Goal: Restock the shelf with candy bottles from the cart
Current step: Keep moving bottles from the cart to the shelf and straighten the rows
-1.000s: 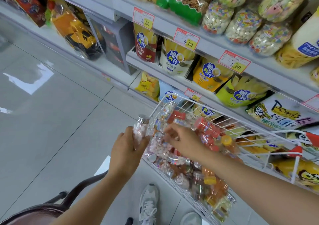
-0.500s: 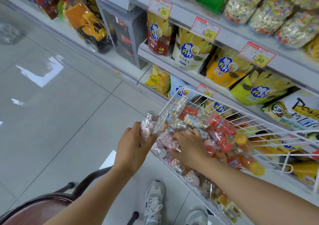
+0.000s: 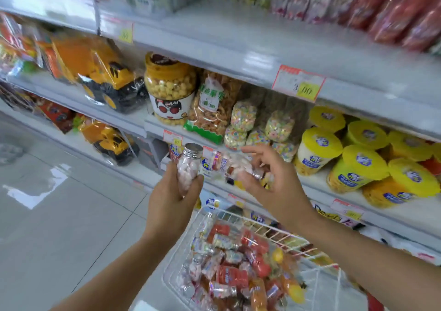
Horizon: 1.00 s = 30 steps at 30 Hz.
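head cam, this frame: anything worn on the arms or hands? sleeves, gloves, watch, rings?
Nothing worn that shows. The left hand and right hand have no gloves. The left forearm and right forearm are uncovered to the frame edge, with no sleeves, watch or band. No ring is visible, but the right hand is motion-blurred, so a thin one could be missed.

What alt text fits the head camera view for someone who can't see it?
The left hand holds a silver-capped candy bottle upright and the right hand grips a second bottle sideways, above a wire cart of bottles, facing stocked snack shelves.
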Motion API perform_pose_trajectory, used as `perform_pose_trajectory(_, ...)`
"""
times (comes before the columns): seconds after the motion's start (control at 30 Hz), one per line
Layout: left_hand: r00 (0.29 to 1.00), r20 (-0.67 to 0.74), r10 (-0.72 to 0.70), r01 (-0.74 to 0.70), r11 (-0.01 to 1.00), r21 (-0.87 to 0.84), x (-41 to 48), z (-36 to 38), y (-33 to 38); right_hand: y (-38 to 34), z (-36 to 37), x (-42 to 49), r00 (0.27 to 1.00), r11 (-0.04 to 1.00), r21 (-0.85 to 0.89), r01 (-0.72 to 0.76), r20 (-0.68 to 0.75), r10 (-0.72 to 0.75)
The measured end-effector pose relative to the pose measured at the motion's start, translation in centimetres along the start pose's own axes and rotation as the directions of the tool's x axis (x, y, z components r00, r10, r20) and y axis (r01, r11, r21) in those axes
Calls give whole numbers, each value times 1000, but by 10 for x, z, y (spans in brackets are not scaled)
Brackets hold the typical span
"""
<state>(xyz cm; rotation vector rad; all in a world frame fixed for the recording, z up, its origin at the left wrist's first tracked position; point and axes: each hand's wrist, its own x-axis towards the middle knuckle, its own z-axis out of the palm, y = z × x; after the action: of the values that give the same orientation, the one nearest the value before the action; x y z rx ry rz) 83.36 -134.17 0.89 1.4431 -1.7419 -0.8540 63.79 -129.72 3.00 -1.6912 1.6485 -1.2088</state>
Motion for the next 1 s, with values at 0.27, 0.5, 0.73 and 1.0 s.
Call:
perform_pose_trajectory(0.27, 950, -59, 307, -312, 942, -125, 59, -2, 161, -73, -134, 59, 925, 984, -84, 160, -334, -179)
perform_pose_trajectory(0.5, 937, 14, 348, -345, 933, -97, 138, 16, 222, -56, -198, 113, 866, 961, -265, 82, -459, -200)
perform_pose_trajectory(0.73, 918, 233, 321, -337, 941, 31, 202, 36, 232, -27, -211, 156, 903, 919, -383, -94, -421, -83)
perform_pose_trajectory(1.0, 867, 342, 362, -424, 897, 127, 234, 57, 236, -10, -214, 189, 882, 890, -445, -103, -454, -124)
